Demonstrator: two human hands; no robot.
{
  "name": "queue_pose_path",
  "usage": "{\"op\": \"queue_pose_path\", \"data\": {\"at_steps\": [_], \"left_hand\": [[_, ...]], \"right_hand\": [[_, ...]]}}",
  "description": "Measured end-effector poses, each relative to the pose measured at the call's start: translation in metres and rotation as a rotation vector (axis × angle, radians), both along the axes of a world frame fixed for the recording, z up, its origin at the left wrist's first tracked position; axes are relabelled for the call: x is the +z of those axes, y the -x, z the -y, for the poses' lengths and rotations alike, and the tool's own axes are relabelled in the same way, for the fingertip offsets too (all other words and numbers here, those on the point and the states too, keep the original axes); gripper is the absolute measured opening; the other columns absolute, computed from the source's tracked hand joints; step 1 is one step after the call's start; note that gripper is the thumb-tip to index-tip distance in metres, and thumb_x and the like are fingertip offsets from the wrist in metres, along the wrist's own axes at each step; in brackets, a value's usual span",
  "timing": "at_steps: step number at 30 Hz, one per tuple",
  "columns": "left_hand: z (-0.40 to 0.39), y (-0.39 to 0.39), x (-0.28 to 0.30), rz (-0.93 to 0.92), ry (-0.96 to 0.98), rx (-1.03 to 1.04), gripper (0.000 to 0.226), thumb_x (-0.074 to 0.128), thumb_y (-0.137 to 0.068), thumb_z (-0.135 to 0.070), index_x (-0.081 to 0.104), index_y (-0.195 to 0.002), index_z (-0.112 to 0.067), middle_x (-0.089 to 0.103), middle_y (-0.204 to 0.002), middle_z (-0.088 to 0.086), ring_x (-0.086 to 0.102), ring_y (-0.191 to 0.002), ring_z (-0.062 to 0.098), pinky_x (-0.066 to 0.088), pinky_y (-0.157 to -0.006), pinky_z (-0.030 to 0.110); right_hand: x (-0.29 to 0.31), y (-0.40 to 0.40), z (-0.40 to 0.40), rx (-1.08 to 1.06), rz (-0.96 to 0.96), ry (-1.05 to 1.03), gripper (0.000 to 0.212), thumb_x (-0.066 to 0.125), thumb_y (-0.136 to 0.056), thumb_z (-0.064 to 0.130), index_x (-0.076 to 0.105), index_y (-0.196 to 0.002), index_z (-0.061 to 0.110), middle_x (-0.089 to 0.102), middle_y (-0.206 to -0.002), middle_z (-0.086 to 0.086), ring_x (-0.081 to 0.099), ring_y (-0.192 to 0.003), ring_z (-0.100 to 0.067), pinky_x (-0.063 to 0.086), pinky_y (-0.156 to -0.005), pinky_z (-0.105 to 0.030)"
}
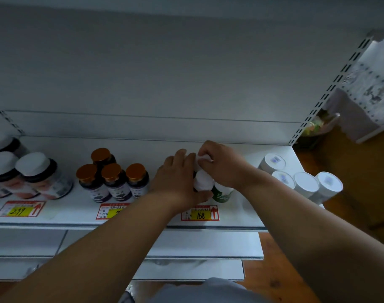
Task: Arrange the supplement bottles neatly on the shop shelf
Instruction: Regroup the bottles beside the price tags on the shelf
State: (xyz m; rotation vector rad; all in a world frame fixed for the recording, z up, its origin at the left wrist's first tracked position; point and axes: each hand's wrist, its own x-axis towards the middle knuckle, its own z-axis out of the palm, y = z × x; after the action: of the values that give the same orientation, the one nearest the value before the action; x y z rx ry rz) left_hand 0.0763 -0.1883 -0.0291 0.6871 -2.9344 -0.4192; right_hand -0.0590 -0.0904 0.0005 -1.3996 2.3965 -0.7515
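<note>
A small cluster of white-capped green supplement bottles [220, 192] stands on the white shop shelf [73, 206] above the 168 price tag. My left hand [178, 182] wraps the left side of the cluster, thumb under the front bottle's white cap [203, 179]. My right hand [221, 165] reaches over the cluster, fingertips pinching the white cap of a rear bottle [203, 159]. Most of the bottles are hidden under both hands.
Several gold-capped dark bottles [112, 178] stand left of my hands. Large white-capped jars [33, 173] sit at the far left. Several white tubs [304, 182] stand at the shelf's right end. Price tags [20, 208] line the front edge. Lower shelves [186, 243] lie beneath.
</note>
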Motion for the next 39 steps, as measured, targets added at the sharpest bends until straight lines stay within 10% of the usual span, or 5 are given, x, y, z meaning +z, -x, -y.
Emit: {"op": "queue_pose_path", "data": {"at_steps": [5,14,24,27,39], "left_hand": [[-0.001,-0.01,0.015,-0.036,0.019,0.037,0.113,0.047,-0.066,-0.086,0.003,-0.151,-0.026,0.004,-0.161,0.001,0.009,-0.146,0.025,0.017,-0.115,0.043],[0.037,-0.124,0.071,-0.33,0.154,0.072,0.074,0.064,-0.079,-0.056,0.048,-0.136,-0.01,0.057,-0.128,0.011,0.053,-0.114,0.031,0.043,-0.091,0.037],[0.175,-0.403,0.08,-0.257,0.235,0.468,0.063,0.062,-0.083,-0.051,0.049,-0.131,-0.013,0.058,-0.119,0.009,0.053,-0.108,0.031,0.044,-0.089,0.043],[0.209,-0.467,0.082,-0.267,0.215,0.566,0.063,0.06,-0.085,-0.052,0.047,-0.133,-0.015,0.056,-0.124,0.006,0.051,-0.114,0.027,0.044,-0.093,0.042],[0.383,-0.557,0.064,-0.33,0.144,0.766,0.053,0.056,-0.085,-0.056,0.048,-0.127,-0.025,0.056,-0.119,-0.001,0.049,-0.112,0.021,0.044,-0.092,0.038]], "right_hand": [[0.016,-0.012,-0.002,-0.034,-0.075,0.069,0.022,0.05,-0.095,0.033,0.055,-0.114,0.024,0.056,-0.113,0.002,0.056,-0.093,-0.015,0.042,-0.068,-0.023],[0.067,-0.111,0.056,-0.033,-0.137,0.322,0.009,0.054,-0.091,0.026,0.057,-0.098,0.029,0.051,-0.098,0.014,0.048,-0.089,-0.003,0.033,-0.066,-0.01],[0.079,-0.359,0.235,0.239,0.086,0.523,0.005,0.06,-0.086,0.027,0.056,-0.088,0.03,0.058,-0.093,0.009,0.054,-0.081,0.005,0.046,-0.065,-0.009],[0.084,-0.421,0.286,0.32,0.097,0.495,0.006,0.06,-0.085,0.03,0.058,-0.09,0.027,0.057,-0.089,0.013,0.054,-0.079,-0.003,0.052,-0.073,-0.032],[0.076,-0.505,0.516,0.412,0.012,0.37,0.011,0.06,-0.082,0.038,0.056,-0.092,0.034,0.058,-0.093,0.012,0.056,-0.079,-0.002,0.044,-0.062,-0.021]]}}
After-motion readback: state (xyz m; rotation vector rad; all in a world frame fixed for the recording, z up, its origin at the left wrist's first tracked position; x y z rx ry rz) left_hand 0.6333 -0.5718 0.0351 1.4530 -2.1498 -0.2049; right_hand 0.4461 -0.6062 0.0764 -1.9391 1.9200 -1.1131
